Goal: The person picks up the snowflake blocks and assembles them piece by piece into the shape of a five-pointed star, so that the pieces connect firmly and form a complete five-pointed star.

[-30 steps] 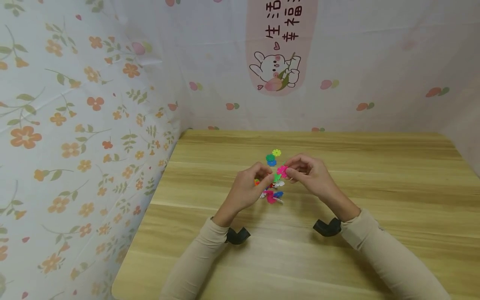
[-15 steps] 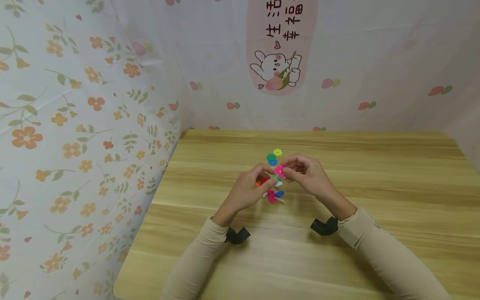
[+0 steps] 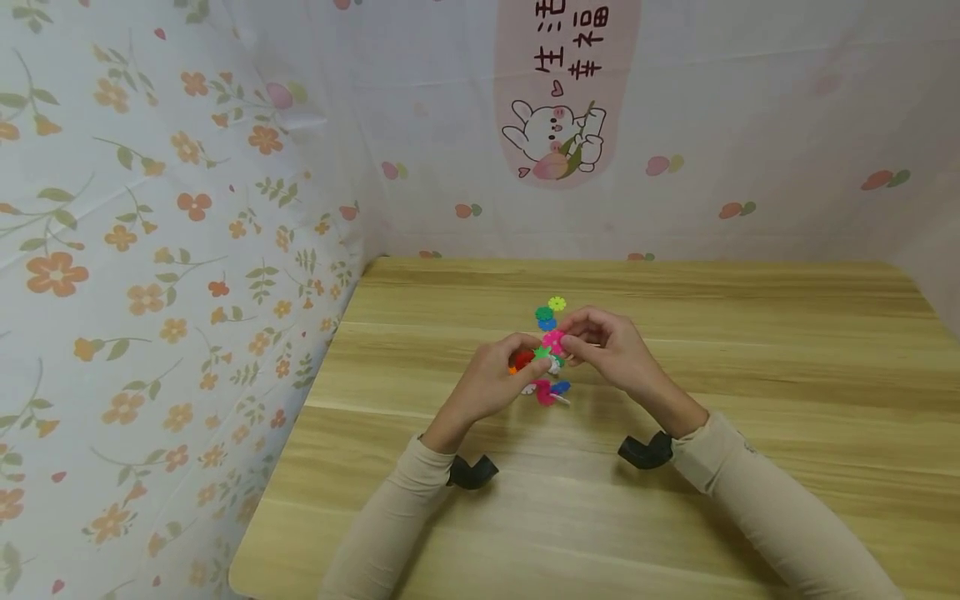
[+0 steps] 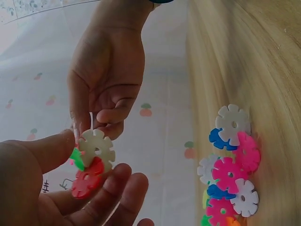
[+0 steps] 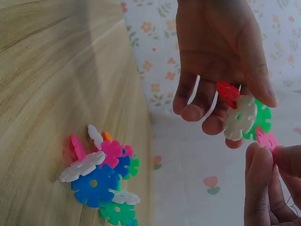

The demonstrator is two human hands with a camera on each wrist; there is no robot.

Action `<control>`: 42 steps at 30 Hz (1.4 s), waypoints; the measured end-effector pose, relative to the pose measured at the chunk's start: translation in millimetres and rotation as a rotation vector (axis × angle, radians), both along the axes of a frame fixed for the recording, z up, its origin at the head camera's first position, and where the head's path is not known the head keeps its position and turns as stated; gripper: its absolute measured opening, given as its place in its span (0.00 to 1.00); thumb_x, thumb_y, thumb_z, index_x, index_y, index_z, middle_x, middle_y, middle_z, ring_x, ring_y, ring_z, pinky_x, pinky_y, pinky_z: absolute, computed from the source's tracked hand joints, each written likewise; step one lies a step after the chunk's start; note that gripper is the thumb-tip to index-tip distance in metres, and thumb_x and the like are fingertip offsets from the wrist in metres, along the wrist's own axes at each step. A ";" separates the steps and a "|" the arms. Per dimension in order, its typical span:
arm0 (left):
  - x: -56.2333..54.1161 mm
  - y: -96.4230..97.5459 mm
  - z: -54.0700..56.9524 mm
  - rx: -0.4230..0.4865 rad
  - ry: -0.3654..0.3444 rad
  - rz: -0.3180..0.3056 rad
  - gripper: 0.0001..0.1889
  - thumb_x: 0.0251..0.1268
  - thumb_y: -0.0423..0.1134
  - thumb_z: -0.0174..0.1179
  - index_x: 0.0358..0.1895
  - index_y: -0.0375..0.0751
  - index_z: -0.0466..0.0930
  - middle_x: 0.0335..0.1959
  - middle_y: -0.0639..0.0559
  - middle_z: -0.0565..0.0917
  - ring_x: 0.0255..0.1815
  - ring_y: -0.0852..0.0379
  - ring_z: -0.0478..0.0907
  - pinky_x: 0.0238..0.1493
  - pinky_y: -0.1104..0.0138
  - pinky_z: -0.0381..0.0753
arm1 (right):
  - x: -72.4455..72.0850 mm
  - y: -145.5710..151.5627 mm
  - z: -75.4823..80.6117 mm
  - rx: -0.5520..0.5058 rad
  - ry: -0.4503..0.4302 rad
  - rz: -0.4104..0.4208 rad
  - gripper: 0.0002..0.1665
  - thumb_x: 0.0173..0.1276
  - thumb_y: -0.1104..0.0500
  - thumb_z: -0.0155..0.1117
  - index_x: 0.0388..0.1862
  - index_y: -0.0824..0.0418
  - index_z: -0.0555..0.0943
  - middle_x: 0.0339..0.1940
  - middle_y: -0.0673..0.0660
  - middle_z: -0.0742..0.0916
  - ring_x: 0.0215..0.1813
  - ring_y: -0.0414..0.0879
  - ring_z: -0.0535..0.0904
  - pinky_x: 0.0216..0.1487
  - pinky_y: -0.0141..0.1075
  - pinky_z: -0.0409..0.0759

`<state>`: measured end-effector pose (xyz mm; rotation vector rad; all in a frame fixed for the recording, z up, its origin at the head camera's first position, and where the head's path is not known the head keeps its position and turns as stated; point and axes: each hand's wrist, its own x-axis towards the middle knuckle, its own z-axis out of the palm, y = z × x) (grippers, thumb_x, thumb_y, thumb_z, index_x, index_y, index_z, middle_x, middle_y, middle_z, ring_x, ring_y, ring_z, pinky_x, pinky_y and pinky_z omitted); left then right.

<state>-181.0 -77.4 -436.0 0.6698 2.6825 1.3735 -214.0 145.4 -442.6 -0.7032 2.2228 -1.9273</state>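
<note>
Snowflake building discs make up a small joined cluster in my left hand (image 3: 487,379): a red disc (image 5: 227,92), a white disc (image 5: 241,120) and a green disc (image 5: 262,118). Thumb and fingers of that hand grip it above the table. My right hand (image 3: 622,354) pinches a pink disc (image 5: 266,137) between thumb and fingertips. The pink disc's edge meets the green disc's edge in the right wrist view. From the left wrist, the white disc (image 4: 98,147) and red disc (image 4: 88,179) show in front, with most of the green one hidden behind them.
Loose discs lie in a pile under the hands, among them a blue disc (image 5: 94,184) and a pink disc (image 4: 229,174). A yellow disc (image 3: 557,303) lies farthest back on the wooden table (image 3: 750,375). Patterned cloth (image 3: 427,142) hangs behind and at the left.
My right hand has moved slightly left with the pink disc, closer to the left hand. The cluster in my left hand has turned, so its red disc now shows in the head view.
</note>
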 end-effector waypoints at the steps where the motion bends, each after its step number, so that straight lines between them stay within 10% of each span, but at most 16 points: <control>1: 0.2 -0.6 -0.3 -0.005 -0.008 0.002 0.20 0.71 0.48 0.62 0.58 0.38 0.78 0.39 0.55 0.84 0.36 0.60 0.79 0.36 0.68 0.79 | -0.8 -0.5 -0.1 0.009 0.002 0.003 0.09 0.72 0.64 0.64 0.50 0.65 0.81 0.38 0.63 0.85 0.38 0.61 0.83 0.37 0.46 0.85; 8: 1.6 -4.9 -2.2 -0.019 -0.071 0.072 0.20 0.72 0.47 0.62 0.57 0.37 0.78 0.48 0.50 0.85 0.46 0.54 0.81 0.46 0.62 0.81 | -14.3 -4.1 -6.8 0.037 -0.060 -0.036 0.17 0.77 0.53 0.58 0.53 0.65 0.80 0.42 0.64 0.84 0.39 0.58 0.83 0.39 0.47 0.85; 16: 2.9 -9.2 -2.4 -0.019 -0.081 0.122 0.21 0.72 0.49 0.60 0.57 0.37 0.78 0.43 0.51 0.84 0.44 0.54 0.79 0.42 0.62 0.80 | -41.7 -4.5 -51.1 0.404 -0.197 -0.033 0.17 0.76 0.47 0.59 0.53 0.57 0.80 0.43 0.61 0.82 0.29 0.53 0.80 0.30 0.41 0.81; 31: 2.0 -10.8 -6.2 0.004 -0.094 0.130 0.21 0.72 0.50 0.59 0.60 0.41 0.74 0.50 0.50 0.81 0.43 0.55 0.78 0.42 0.62 0.79 | -40.4 -7.4 -66.3 0.551 -0.130 -0.011 0.07 0.75 0.58 0.60 0.42 0.59 0.83 0.33 0.54 0.83 0.25 0.46 0.78 0.27 0.37 0.79; 36: 2.8 -9.4 -6.3 0.026 -0.115 0.123 0.21 0.73 0.49 0.57 0.61 0.41 0.72 0.50 0.48 0.81 0.42 0.54 0.77 0.42 0.62 0.78 | -37.4 -4.1 -64.2 0.445 -0.222 0.003 0.08 0.76 0.60 0.57 0.45 0.63 0.81 0.34 0.57 0.83 0.28 0.46 0.78 0.28 0.36 0.80; 42: 3.9 -7.3 -7.7 0.081 -0.159 0.079 0.19 0.75 0.49 0.56 0.60 0.42 0.71 0.43 0.45 0.84 0.39 0.51 0.79 0.37 0.63 0.77 | -28.0 2.5 -51.0 0.056 -0.454 0.051 0.11 0.77 0.62 0.55 0.50 0.70 0.72 0.34 0.62 0.86 0.32 0.45 0.84 0.35 0.34 0.84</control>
